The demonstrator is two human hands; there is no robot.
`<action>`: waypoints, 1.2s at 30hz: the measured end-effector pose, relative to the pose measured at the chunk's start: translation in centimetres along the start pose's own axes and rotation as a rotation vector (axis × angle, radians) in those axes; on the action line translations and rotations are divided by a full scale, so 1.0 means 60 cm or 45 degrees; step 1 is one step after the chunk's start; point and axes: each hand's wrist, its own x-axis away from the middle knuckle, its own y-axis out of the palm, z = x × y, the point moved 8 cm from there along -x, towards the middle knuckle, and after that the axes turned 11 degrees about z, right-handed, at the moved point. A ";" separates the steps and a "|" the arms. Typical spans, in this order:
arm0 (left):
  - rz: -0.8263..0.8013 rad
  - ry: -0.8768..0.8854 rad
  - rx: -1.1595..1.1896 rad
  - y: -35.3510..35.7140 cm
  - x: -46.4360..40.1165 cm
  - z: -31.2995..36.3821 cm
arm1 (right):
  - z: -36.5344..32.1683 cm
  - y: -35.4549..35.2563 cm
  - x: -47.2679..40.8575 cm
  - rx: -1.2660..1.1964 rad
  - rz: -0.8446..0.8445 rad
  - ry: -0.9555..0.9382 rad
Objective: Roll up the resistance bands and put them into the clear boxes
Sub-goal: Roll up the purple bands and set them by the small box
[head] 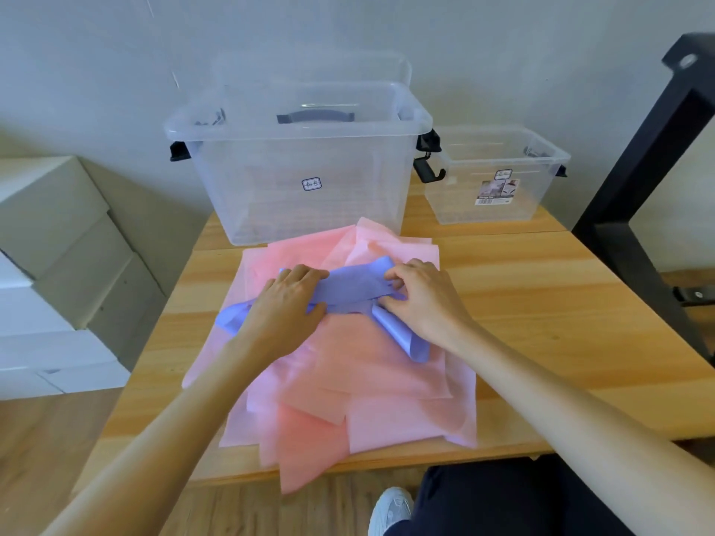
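A purple resistance band (350,286) lies bunched across a pile of pink bands (348,381) on the wooden table (541,303). My left hand (286,303) grips the purple band's left part, fingers curled over it, with a tail sticking out to the left. My right hand (419,295) pinches the band's right part, and a loose end hangs toward me below that hand. A large clear box (298,195) with no lid stands behind the pile. A smaller clear box (499,187) stands at the back right.
A black metal frame (638,210) rises at the table's right edge. White and beige cartons (58,265) are stacked on the floor to the left. A lid with a grey handle (315,116) leans behind the large box. My knee and shoe show below the table's front edge.
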 end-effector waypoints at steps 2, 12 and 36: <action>-0.037 -0.046 -0.050 0.004 0.002 -0.011 | 0.006 0.001 -0.003 0.039 -0.014 0.049; 0.181 -0.194 -0.248 -0.060 -0.010 -0.032 | 0.014 -0.020 0.015 -0.207 0.019 0.147; -0.134 -0.210 0.918 -0.130 -0.051 0.190 | -0.024 -0.205 0.033 -0.975 0.607 -0.004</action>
